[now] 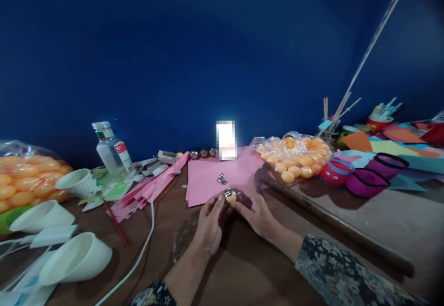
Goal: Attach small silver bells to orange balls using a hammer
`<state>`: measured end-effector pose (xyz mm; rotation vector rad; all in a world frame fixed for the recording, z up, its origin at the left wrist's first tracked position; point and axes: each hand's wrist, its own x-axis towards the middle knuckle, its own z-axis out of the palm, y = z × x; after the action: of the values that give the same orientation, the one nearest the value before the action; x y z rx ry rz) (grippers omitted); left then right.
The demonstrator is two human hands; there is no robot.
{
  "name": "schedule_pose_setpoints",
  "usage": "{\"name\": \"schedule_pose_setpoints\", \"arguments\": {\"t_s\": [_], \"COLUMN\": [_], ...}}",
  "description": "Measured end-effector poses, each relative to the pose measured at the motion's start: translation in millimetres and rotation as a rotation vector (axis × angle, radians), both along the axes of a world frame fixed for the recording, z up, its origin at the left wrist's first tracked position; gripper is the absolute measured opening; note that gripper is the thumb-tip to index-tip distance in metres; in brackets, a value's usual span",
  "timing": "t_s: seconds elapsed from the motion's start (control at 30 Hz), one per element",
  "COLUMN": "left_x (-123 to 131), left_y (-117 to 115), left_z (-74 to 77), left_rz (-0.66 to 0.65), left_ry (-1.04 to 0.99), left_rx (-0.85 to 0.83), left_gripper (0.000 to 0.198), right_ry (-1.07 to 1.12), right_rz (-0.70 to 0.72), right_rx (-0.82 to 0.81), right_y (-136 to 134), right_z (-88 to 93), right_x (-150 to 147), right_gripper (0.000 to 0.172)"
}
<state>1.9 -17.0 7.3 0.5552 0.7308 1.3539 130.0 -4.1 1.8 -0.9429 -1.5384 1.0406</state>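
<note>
A shiny silver ball (230, 195) is held between my two hands, just in front of a pink sheet of paper (204, 186). My left hand (210, 225) pinches it from the left with thumb and fingers. From the right, my right hand (256, 213) closes on it, its thumb against the lower side. A small pile of shiny metal pieces (222, 179) lies on the pink sheet beyond the ball. Several more silver balls (203, 153) stand in a row at the sheet's back edge, beside a bright, blurred-out upright rectangle (227, 140).
Right of the sheet lie a hammer (312, 209) and a bag of orange balls (294, 153). Purple cups (367, 181) stand farther right. At left are a clear bottle (113, 151), white cups (78, 260), pink strips (142, 197) and a white cable (152, 223). A blue wall (208, 56) rises behind.
</note>
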Motion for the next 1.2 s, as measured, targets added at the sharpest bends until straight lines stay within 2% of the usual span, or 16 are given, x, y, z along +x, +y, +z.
{"name": "schedule_pose_setpoints", "arguments": {"t_s": [0.23, 0.43, 0.73, 0.87, 1.0, 1.1, 1.2], "left_x": [-1.4, -2.9, -0.4, 2.3, 4.2, 4.6, 4.8], "left_y": [1.4, -0.3, 0.5, -1.1, -3.0, -3.2, -3.0], "left_z": [-1.1, 0.1, -1.8, -3.9, -3.5, -2.3, -2.9], "left_rz": [0.026, 0.004, -0.029, 0.010, -0.021, -0.052, -0.019], "left_ry": [0.013, 0.008, 0.079, 0.170, 0.217, 0.240, 0.263], "left_rx": [-0.038, -0.037, 0.060, 0.087, 0.103, 0.111, 0.118], "left_gripper": [0.027, 0.022, 0.017, 0.023, 0.032, 0.032, 0.032], "right_ry": [0.033, 0.034, -0.119, -0.055, 0.024, -0.004, -0.051], "right_rz": [0.033, 0.045, -0.036, 0.002, 0.055, 0.031, 0.011], "right_rx": [-0.021, -0.065, 0.097, 0.070, 0.028, 0.060, 0.089], "right_y": [-1.0, -1.2, -3.8, -2.9, -0.7, -0.6, -2.7], "right_z": [1.9, 0.5, 6.1, 4.9, -0.4, 0.2, 5.1], "right_x": [-0.7, -0.2, 1.8, -0.2, -2.4, -2.7, -2.4], "right_gripper": [0.042, 0.038, 0.032, 0.030, 0.033, 0.033, 0.032]}}
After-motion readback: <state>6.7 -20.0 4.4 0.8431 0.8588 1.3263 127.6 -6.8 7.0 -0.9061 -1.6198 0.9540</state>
